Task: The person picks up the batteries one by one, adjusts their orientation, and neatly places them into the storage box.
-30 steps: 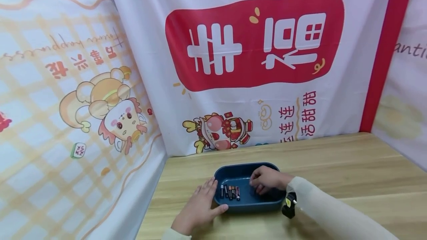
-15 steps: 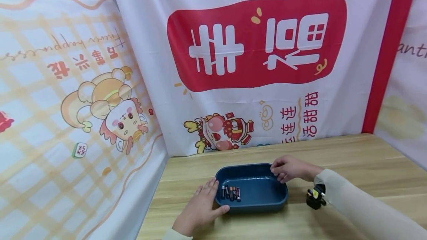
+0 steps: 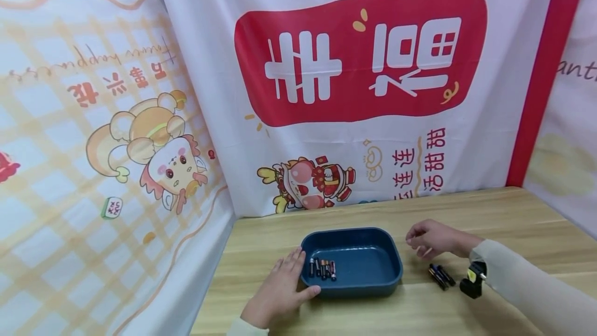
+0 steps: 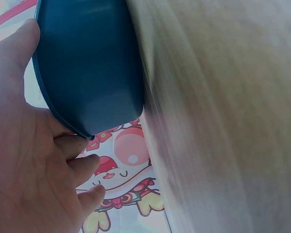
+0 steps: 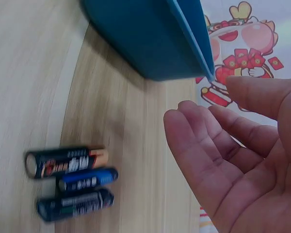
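My left hand (image 3: pixel 282 289) rests against the left end of a dark blue oval-cornered tray (image 3: pixel 373 288), its thumb on the near rim and its fingers along the side. In the left wrist view the fingers (image 4: pixel 70 145) lie relaxed at the tray's corner. Several batteries (image 3: pixel 323 269) lie side by side in the tray's left part. My right hand (image 3: pixel 436 238) hovers right of the tray, fingers loosely bent, holding nothing. Below it, three batteries lie on the table; the right wrist view shows a black-and-copper battery (image 5: pixel 65 161), a blue battery (image 5: pixel 88 179) and a dark battery (image 5: pixel 75 205).
The wooden table (image 3: pixel 503 232) meets a white printed cloth (image 3: pixel 210 92) at its back edge. Another printed cloth (image 3: pixel 60 180) hangs at the left. A small black device (image 3: pixel 472 280) is strapped at my right wrist.
My right hand has moved out of the tray, over its right end, to the table on the right. The loose batteries there have come into sight. The left hand stays put.
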`<state>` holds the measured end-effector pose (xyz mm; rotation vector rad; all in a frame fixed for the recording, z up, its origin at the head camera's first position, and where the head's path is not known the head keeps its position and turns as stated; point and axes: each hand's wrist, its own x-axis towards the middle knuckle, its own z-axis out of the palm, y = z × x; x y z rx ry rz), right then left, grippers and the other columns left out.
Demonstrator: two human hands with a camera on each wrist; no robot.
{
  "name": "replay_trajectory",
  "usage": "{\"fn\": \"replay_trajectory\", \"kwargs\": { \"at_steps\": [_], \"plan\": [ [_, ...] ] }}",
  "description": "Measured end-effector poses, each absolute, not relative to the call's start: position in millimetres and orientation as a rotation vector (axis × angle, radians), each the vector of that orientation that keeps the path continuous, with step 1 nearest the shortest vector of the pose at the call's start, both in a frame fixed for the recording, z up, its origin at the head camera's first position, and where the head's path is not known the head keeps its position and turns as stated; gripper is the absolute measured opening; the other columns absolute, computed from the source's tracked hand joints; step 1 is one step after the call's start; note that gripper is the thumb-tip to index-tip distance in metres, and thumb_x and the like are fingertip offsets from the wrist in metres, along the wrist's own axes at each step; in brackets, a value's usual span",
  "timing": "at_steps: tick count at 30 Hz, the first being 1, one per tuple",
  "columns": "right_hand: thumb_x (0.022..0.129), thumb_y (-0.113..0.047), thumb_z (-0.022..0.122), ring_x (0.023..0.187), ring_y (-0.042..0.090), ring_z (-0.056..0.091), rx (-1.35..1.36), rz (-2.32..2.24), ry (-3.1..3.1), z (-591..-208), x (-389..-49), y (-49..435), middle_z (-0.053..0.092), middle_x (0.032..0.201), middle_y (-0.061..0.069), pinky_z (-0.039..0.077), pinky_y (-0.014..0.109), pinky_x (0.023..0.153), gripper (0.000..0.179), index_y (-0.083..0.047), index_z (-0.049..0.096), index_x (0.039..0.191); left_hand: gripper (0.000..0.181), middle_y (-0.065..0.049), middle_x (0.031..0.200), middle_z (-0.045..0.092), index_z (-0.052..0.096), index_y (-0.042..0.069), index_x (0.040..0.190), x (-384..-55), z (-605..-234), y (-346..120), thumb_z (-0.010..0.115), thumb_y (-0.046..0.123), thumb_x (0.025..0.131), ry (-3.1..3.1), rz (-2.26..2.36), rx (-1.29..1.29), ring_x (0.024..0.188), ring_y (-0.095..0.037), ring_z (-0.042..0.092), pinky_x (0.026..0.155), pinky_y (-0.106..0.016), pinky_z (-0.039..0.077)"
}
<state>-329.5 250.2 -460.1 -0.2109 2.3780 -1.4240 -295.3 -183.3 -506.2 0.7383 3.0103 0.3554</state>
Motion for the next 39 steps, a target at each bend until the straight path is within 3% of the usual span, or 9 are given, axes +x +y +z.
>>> {"fn": "replay_trajectory", "kwargs": {
  "at_steps": [10,27,32,39],
  "plan": [
    [0.093,-0.009,0.063,0.076,0.026,0.062,-0.101,-1.293,2.479,-460,-323,279,0.06,0.093,0.018,0.058,0.043,0.067,0.02,0.006,0.061,0.107,0.098,-0.002,0.161,0.018,0.025,0.013,0.156,-296,-503,-183,0.043,0.078,0.085,3.025,0.355,0.729,0.146,-0.021,0.016,0.115,-0.051,0.015],
    [0.086,-0.003,0.065,0.064,0.021,0.058,-0.127,-1.101,2.558,-478,-304,303,0.06,0.072,0.01,0.051,0.035,0.056,0.017,0.005,0.063,0.101,0.098,-0.003,0.161,0.016,0.023,0.012,0.156,-299,-507,-185,0.042,0.078,0.085,3.015,0.334,0.747,0.146,-0.02,0.014,0.116,-0.049,0.014],
    [0.081,0.001,0.066,0.066,0.022,0.06,-0.086,-1.105,2.541,-485,-302,298,0.061,0.074,0.009,0.054,0.037,0.058,0.017,0.002,0.064,0.098,0.098,-0.002,0.161,0.016,0.023,0.013,0.156,-297,-506,-184,0.043,0.078,0.085,3.006,0.34,0.731,0.146,-0.019,0.014,0.116,-0.049,0.014],
    [0.081,0.002,0.065,0.072,0.021,0.058,-0.073,-1.041,2.556,-488,-302,296,0.06,0.08,0.007,0.055,0.037,0.06,0.016,0.0,0.065,0.098,0.097,-0.002,0.161,0.016,0.023,0.013,0.156,-298,-504,-183,0.042,0.077,0.086,3.007,0.345,0.735,0.147,-0.019,0.014,0.116,-0.049,0.014]
  ]
}}
